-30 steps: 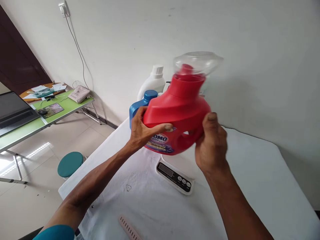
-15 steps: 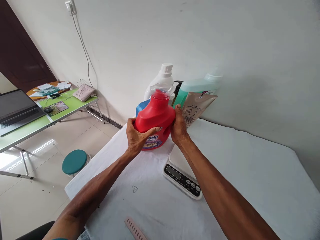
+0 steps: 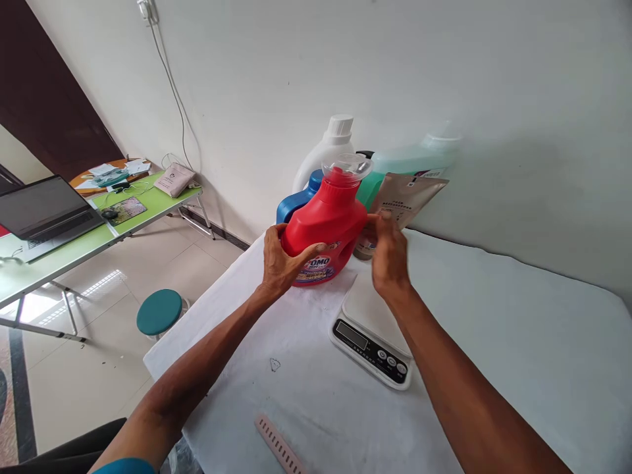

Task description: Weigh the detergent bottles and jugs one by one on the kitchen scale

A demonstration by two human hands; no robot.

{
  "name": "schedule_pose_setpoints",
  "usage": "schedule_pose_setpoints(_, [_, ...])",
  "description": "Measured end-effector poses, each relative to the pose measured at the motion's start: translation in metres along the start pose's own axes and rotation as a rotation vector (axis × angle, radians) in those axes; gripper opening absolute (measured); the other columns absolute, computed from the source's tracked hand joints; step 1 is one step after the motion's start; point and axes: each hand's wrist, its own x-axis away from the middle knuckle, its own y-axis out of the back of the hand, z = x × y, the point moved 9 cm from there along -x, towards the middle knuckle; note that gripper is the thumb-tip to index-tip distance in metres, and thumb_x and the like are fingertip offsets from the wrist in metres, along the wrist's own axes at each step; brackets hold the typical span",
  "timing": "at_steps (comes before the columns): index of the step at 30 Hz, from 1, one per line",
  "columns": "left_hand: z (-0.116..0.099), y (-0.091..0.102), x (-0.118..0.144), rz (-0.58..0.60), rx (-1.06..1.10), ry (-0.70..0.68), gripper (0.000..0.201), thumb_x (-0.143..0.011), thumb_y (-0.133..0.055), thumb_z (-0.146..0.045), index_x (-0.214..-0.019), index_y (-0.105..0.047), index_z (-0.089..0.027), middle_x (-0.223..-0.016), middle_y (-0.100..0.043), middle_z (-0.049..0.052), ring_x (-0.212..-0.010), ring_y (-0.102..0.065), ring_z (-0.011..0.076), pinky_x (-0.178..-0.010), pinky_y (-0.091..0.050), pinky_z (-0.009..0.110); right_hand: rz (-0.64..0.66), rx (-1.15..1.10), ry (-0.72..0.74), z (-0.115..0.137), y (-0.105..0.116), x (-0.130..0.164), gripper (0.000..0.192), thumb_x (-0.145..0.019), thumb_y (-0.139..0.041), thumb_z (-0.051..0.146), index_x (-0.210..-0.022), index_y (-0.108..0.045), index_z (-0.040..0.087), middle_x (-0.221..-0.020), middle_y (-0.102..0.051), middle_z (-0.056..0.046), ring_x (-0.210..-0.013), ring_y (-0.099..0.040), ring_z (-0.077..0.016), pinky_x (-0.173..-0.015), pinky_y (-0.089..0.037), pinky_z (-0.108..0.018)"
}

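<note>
Nearest you, a pink ridged strip point(image 3: 279, 446) lies at the near edge of the white-covered table point(image 3: 494, 342), just left of your right forearm. A little further in, a small triangular mark point(image 3: 275, 364) shows on the cloth. To its right sits the kitchen scale point(image 3: 370, 329), its dark display and buttons facing you, its white platform bare.

Now your hands. Your left hand point(image 3: 281, 260) is clamped on the red detergent bottle point(image 3: 326, 227), palm against its left side, thumb across the front just above the label, fingers wrapped round the back. The bottle stands upright on the cloth near the table's left edge, just beyond the scale's far left corner, with a clear cap point(image 3: 346, 166) over its spout. Your right hand point(image 3: 389, 253) is off the bottle, just to its right, fingers loosely spread and a touch blurred, gripping nothing. It hovers over the far end of the scale.

Just past that hand, a brown pouch point(image 3: 412, 197) leans upright. Behind the red bottle, a blue bottle point(image 3: 295, 203) peeks out on the left, then a white jug point(image 3: 323, 155) and a pale green jug point(image 3: 415, 161) stand along the far edge against the wall.

Off to the left, across the floor, there's a teal stool point(image 3: 159, 311) and a green desk point(image 3: 83, 240) with a laptop point(image 3: 47, 210).
</note>
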Motion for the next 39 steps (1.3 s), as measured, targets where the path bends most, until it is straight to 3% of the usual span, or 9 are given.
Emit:
schedule_pose_setpoints(3, [0.002, 0.023, -0.013, -0.051, 0.026, -0.108, 0.054, -0.088, -0.067, -0.067, -0.114, -0.060, -0.020, -0.117, -0.067, 0.012, -0.110, -0.064, 0.0241, -0.100, -0.049, 0.043, -0.121, 0.072, -0.042, 0.007, 0.054, 0.048, 0.061, -0.098, -0.046, 0.076, -0.108, -0.066, 0.019, -0.113, -0.070, -0.012, -0.108, -0.064, -0.0278, -0.101, -0.048, -0.051])
schedule_pose_setpoints(6, [0.020, 0.036, -0.045, -0.113, -0.044, -0.091, 0.053, -0.085, -0.073, -0.060, -0.117, -0.059, -0.020, -0.125, -0.065, 0.013, -0.107, -0.064, 0.0219, -0.093, -0.050, 0.037, -0.171, 0.129, -0.116, 0.005, 0.102, 0.106, 0.053, -0.099, -0.047, 0.072, -0.102, -0.069, 0.023, -0.110, -0.071, -0.010, -0.101, -0.067, -0.0295, -0.091, -0.054, -0.052])
schedule_pose_setpoints(10, [0.050, -0.004, -0.086, 0.222, -0.067, -0.001, 0.059, -0.066, -0.088, -0.049, -0.109, -0.064, -0.016, -0.116, -0.069, 0.011, -0.104, -0.063, 0.0233, -0.087, -0.050, 0.034, -0.290, 0.173, -0.354, -0.023, 0.148, 0.173, 0.044, -0.097, -0.052, 0.069, -0.091, -0.070, 0.029, -0.101, -0.071, -0.009, -0.084, -0.066, -0.0309, -0.087, -0.053, -0.059])
schedule_pose_setpoints(13, [0.061, -0.028, -0.094, 0.370, -0.063, 0.039, 0.046, -0.062, -0.087, -0.046, -0.089, -0.064, -0.015, -0.084, -0.067, 0.002, -0.082, -0.058, 0.0185, -0.072, -0.045, 0.029, -0.369, 0.122, -0.449, -0.045, 0.161, 0.201, 0.044, -0.095, -0.055, 0.069, -0.085, -0.070, 0.029, -0.098, -0.070, -0.009, -0.080, -0.064, -0.0291, -0.082, -0.053, -0.057])
schedule_pose_setpoints(21, [0.056, -0.008, -0.088, 0.136, -0.026, -0.050, 0.038, -0.062, -0.083, -0.042, -0.071, -0.057, -0.016, -0.065, -0.052, -0.005, -0.064, -0.043, 0.0099, -0.059, -0.036, 0.024, -0.433, -0.001, -0.514, -0.076, 0.160, 0.220, 0.055, -0.093, -0.057, 0.074, -0.090, -0.067, 0.020, -0.092, -0.066, -0.006, -0.080, -0.062, -0.0220, -0.074, -0.051, -0.041])
schedule_pose_setpoints(25, [0.060, 0.025, -0.081, 0.020, 0.004, -0.008, 0.038, -0.061, -0.085, -0.041, -0.082, -0.068, -0.014, -0.073, -0.065, -0.002, -0.067, -0.054, 0.0127, -0.067, -0.047, 0.026, -0.403, 0.032, -0.531, -0.078, 0.160, 0.220, 0.059, -0.094, -0.052, 0.077, -0.091, -0.067, 0.020, -0.092, -0.067, -0.006, -0.081, -0.062, -0.0222, -0.076, -0.051, -0.041])
schedule_pose_setpoints(29, [0.061, 0.077, -0.060, -0.078, 0.055, 0.062, 0.045, -0.056, -0.089, -0.038, -0.090, -0.071, -0.013, -0.083, -0.073, 0.003, -0.071, -0.063, 0.0157, -0.072, -0.055, 0.030, -0.405, 0.033, -0.538, -0.083, 0.160, 0.219, 0.060, -0.094, -0.051, 0.079, -0.093, -0.067, 0.021, -0.092, -0.068, -0.006, -0.081, -0.063, -0.0229, -0.076, -0.051, -0.042])
schedule_pose_setpoints(35, [0.053, 0.180, -0.003, -0.262, -0.188, 0.149, 0.049, -0.053, -0.092, -0.039, -0.091, -0.076, -0.014, -0.081, -0.074, 0.003, -0.071, -0.065, 0.0195, -0.070, -0.058, 0.035, -0.400, 0.057, -0.526, -0.082, 0.161, 0.217, 0.062, -0.095, -0.048, 0.079, -0.091, -0.068, 0.021, -0.091, -0.069, -0.006, -0.079, -0.063, -0.0230, -0.077, -0.052, -0.043])
schedule_pose_setpoints(39, [0.034, 0.212, 0.035, -0.239, -0.274, 0.171, 0.043, -0.056, -0.090, -0.039, -0.092, -0.078, -0.019, -0.078, -0.076, 0.003, -0.079, -0.073, 0.0291, -0.075, -0.063, 0.045, -0.413, 0.025, -0.523, -0.081, 0.161, 0.216, 0.059, -0.097, -0.048, 0.078, -0.091, -0.068, 0.022, -0.091, -0.069, -0.006, -0.078, -0.063, -0.0219, -0.075, -0.051, -0.041])
